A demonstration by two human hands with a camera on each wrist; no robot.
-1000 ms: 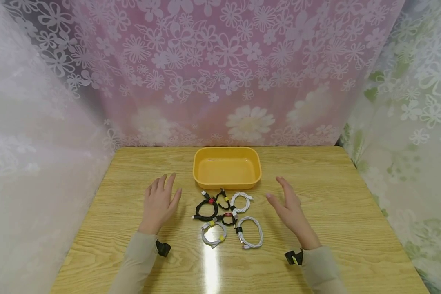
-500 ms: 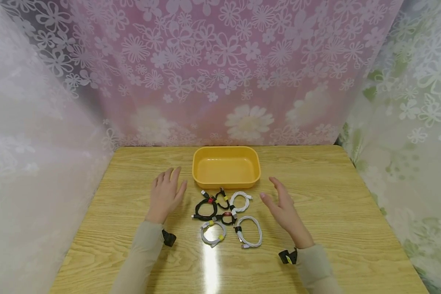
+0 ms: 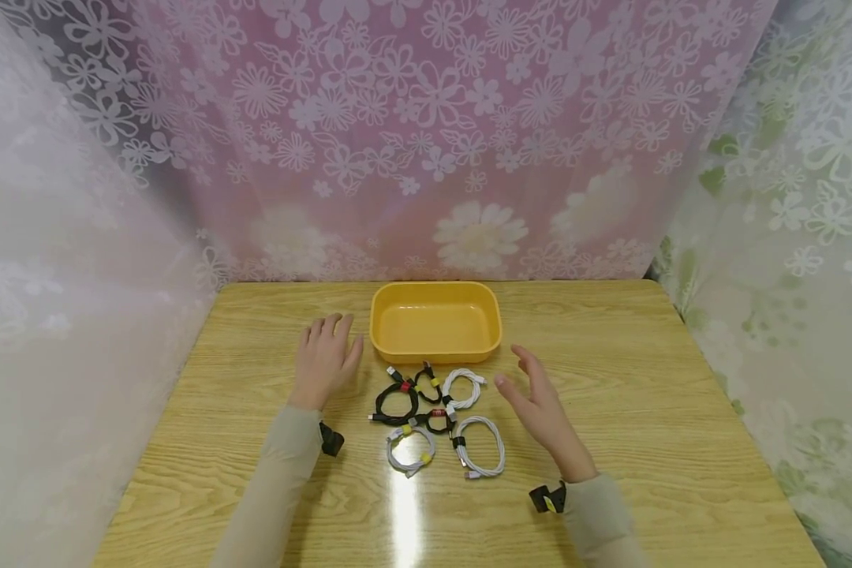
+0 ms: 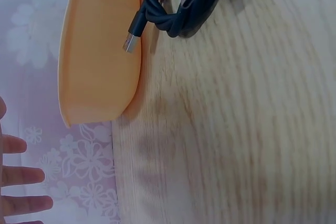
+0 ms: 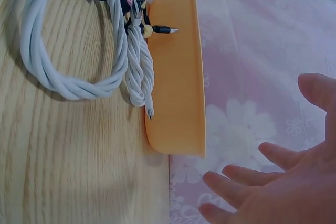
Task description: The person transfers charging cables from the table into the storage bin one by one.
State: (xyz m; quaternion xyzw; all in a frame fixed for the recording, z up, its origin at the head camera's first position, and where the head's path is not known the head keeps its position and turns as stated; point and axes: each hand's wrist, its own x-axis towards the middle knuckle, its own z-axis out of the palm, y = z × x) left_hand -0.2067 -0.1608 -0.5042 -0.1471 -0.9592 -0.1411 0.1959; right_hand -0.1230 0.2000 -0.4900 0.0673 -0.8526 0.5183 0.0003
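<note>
Coiled cables lie grouped mid-table, in front of a yellow plastic box [image 3: 436, 355]. My left hand [image 3: 324, 364] hovers to their left, fingers spread and holding nothing. Nearest to it is a black cable coil [image 3: 399, 423] with a red tie; its metal plug [image 4: 130, 42] shows in the left wrist view. On the other side, my right hand [image 3: 542, 406] is held with thumb and fingers apart, beside an upper white cable coil [image 3: 461, 372] and a lower white cable coil [image 3: 501, 451]. A grey cable coil [image 3: 390, 455] with yellow ties lies nearest me.
Two small black cables sit among the coils, one with yellow ties [image 3: 436, 383], one with a red tie [image 3: 438, 412]. The wooden table [image 3: 653, 379] meets a pink floral curtain [image 3: 426, 142] behind. Black cameras [image 3: 331, 439] are strapped on both wrists.
Both hands have moved inward toward the cables: the left one right and slightly forward, the right one left. The cables and the box have stayed in place.
</note>
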